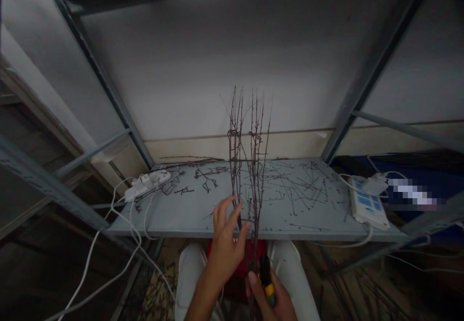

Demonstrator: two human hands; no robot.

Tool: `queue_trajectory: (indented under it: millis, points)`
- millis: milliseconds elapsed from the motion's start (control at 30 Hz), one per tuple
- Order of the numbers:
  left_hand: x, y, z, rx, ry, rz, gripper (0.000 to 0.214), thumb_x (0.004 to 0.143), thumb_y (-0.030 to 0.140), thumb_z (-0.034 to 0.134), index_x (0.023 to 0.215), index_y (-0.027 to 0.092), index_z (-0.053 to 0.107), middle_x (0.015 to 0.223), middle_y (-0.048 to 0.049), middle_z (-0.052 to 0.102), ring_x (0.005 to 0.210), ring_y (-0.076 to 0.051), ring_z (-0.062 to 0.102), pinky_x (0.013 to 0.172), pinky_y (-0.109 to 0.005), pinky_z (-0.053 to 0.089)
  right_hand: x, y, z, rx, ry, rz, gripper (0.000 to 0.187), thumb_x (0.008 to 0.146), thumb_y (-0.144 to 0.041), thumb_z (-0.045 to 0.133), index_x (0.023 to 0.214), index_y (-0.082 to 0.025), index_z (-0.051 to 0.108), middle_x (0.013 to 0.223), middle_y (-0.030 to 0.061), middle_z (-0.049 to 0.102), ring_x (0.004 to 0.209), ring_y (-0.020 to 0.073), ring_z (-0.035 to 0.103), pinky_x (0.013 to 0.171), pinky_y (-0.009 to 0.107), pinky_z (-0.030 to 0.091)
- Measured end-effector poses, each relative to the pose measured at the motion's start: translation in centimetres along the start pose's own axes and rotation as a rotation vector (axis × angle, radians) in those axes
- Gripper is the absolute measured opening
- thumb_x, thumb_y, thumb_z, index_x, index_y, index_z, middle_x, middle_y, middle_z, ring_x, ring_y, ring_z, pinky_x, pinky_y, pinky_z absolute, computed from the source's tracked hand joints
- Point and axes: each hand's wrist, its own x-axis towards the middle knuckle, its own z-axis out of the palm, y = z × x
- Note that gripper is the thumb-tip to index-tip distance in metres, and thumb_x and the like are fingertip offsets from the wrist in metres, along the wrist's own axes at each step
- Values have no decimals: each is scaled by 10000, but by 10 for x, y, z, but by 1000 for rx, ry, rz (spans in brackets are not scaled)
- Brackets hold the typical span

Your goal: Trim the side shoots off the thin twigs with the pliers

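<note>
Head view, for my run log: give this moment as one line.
left hand: holds upright twigs | right hand: holds yellow cutters | shelf: twig pieces, power strip

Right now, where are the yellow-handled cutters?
Head view: the yellow-handled cutters sit bottom centre in the right hand, beside the twigs the left hand grips.

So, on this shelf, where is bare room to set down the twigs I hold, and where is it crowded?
Bare grey metal runs along the shelf's front edge: one patch between the white cable and your left hand, another between the scattered twig clippings and the white power strip. Crowded: back right under the clippings, back left by the white adapter.
</note>
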Motion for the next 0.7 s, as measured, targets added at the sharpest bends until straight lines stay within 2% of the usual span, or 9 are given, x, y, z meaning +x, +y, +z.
queue_trajectory:
  millis: [67,100,200,267,400,467,567,700]
  points:
    - [-3,-3,-10,47,-242,110,446,961,378,600,1404,347,554,1461,-84,533,1430,-287,360,1180,-542,298,5,-4,-7,-31,-21,-9,543,779,-699,663,973,-196,730,815,65,706,916,271,663,845,326,542]
    - [-3,-4,-15,47,-328,128,497,938,411,631,1422,347,538,1446,-86,549,1417,-289,374,1175,-542,308,6,-5,-10,-34,-28,-10,541,786,-701,654,955,-192,727,819,64,701,898,264,658,835,323,541]
    - [-1,-6,-21,40,-472,142,804,770,539,781,1485,342,471,1442,-112,527,1382,-320,385,1160,-544,321,4,-4,-12,-5,-20,-13,551,811,-701,627,974,-183,718,793,56,687,807,234,638,772,307,539]
    - [4,-6,-22,12,-554,162,882,659,578,844,1450,363,520,1391,-109,530,1343,-320,403,1143,-520,336,0,-3,-12,18,-34,-10,557,815,-687,636,1043,-184,714,855,66,705,837,232,640,804,308,540]
    - [20,-7,-24,-12,-718,216,659,647,567,850,1261,386,694,1219,-78,552,1248,-292,433,1086,-452,369,-9,-4,-15,55,-32,43,542,783,-683,678,1038,-207,728,966,77,724,1013,264,649,936,327,521]
    - [28,-6,-26,0,-793,252,542,685,529,845,1195,383,734,1128,-62,558,1179,-277,453,1035,-414,392,-12,-4,-17,103,15,72,513,768,-676,696,991,-215,731,951,61,721,986,255,659,953,329,516]
    - [35,-4,-28,17,-867,309,446,717,434,858,1143,361,750,1046,-38,553,1109,-258,474,996,-373,395,-14,-1,-21,178,25,125,484,768,-650,716,991,-220,716,900,40,710,853,221,665,854,310,547]
    - [32,-1,-21,64,-771,328,269,786,399,812,1008,270,734,983,-26,588,1059,-238,505,980,-353,378,-11,2,-29,162,-47,142,488,758,-676,707,860,-199,704,722,26,658,663,186,613,629,276,526]
